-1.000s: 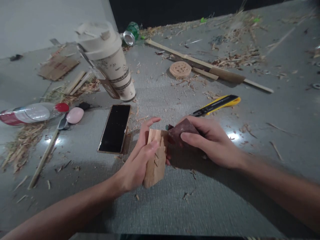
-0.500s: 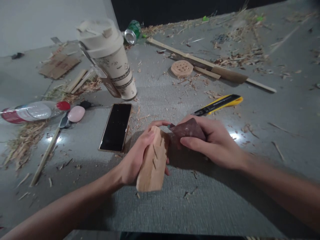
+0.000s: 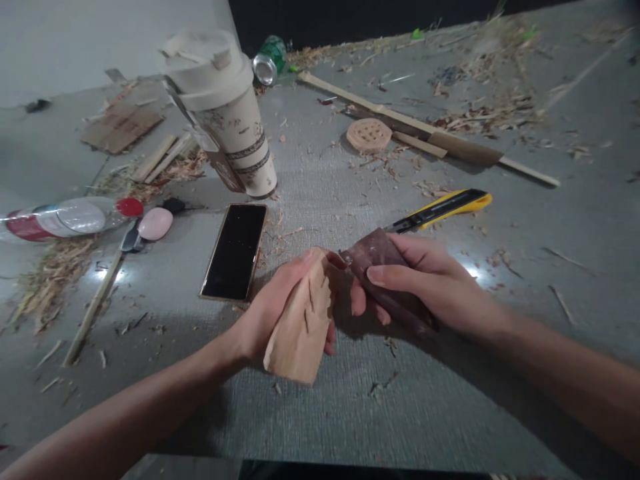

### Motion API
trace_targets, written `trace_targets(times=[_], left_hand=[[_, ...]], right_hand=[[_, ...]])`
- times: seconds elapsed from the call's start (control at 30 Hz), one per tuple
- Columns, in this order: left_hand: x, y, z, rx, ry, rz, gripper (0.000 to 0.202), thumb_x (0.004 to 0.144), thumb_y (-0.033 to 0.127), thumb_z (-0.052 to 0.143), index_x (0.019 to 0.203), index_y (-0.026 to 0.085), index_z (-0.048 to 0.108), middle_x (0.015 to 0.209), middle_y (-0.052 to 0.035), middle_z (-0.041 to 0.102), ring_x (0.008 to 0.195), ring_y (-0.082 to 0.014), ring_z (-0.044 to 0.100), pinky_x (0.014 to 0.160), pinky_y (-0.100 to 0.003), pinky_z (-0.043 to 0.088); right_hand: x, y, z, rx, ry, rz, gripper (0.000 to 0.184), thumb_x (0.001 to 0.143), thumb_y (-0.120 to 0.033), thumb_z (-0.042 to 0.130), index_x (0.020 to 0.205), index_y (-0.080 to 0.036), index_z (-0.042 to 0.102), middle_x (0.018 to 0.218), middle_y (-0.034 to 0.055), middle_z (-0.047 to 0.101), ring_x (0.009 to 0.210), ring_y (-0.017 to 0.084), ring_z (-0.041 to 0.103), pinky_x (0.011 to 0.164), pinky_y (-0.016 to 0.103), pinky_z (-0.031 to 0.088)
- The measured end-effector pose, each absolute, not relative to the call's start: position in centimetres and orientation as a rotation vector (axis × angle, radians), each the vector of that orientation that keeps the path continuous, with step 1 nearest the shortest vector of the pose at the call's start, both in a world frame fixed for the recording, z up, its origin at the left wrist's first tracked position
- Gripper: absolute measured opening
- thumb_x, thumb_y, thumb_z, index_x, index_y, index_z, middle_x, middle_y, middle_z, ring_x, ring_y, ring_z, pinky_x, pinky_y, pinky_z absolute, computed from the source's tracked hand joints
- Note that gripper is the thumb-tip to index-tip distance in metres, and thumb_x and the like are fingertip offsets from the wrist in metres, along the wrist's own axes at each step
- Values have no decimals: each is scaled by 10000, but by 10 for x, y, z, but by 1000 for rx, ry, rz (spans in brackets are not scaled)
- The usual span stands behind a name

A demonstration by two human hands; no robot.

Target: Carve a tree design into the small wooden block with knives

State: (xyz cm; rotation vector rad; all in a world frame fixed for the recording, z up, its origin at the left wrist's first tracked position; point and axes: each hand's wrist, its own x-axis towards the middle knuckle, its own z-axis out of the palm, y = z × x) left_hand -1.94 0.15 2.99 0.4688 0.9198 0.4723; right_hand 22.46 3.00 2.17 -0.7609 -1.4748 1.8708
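Note:
A pale carved piece of wood (image 3: 300, 323) with notched cuts along its right side is gripped in my left hand (image 3: 273, 297), tilted above the table. My right hand (image 3: 433, 277) pinches a dark brown folded sheet (image 3: 383, 257) that looks like sandpaper, thumb on top and fingers beneath. The sheet's left end is close to the upper end of the wood; whether they touch I cannot tell. Just beyond my right hand lies a yellow and black utility knife (image 3: 443, 208). Left of my left hand rests a phone (image 3: 234, 252), its screen dark.
A tall lidded paper cup (image 3: 235, 133) stands behind the phone. A plastic bottle (image 3: 75, 217), a pink rounded thing (image 3: 155, 224) and a thin stick (image 3: 93, 313) lie left. Farther back are a green can (image 3: 270, 61), a wooden disc (image 3: 369, 135), long wood strips (image 3: 415, 127) and scattered shavings.
The brown sheet has turned in my right hand, showing more of its length toward the lower right. The wood has tilted, its lower end shifting slightly left. The view has shifted a little.

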Motion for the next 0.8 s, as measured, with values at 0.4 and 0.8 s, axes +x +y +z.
trace_targets(times=[0.4, 0.8], left_hand=[[-19, 6, 27, 515, 817, 599, 512, 1057, 689, 685, 1292, 237, 634, 858, -20, 741, 639, -193, 729, 583, -331, 707], [-9, 0, 33, 733, 848, 650, 512, 1039, 712, 728, 1010, 202, 695, 739, -15, 676, 566, -159, 662, 537, -261, 625]], right_hand=[[226, 23, 26, -768, -2009, 1090, 126, 1105, -175, 715, 1143, -261, 798, 961, -4, 827, 831, 144, 731, 785, 264, 569], [226, 13, 18, -504, -2319, 194, 281, 1237, -239, 492, 1347, -262, 749, 1246, 51, 892, 1056, 220, 808, 870, 413, 575]])
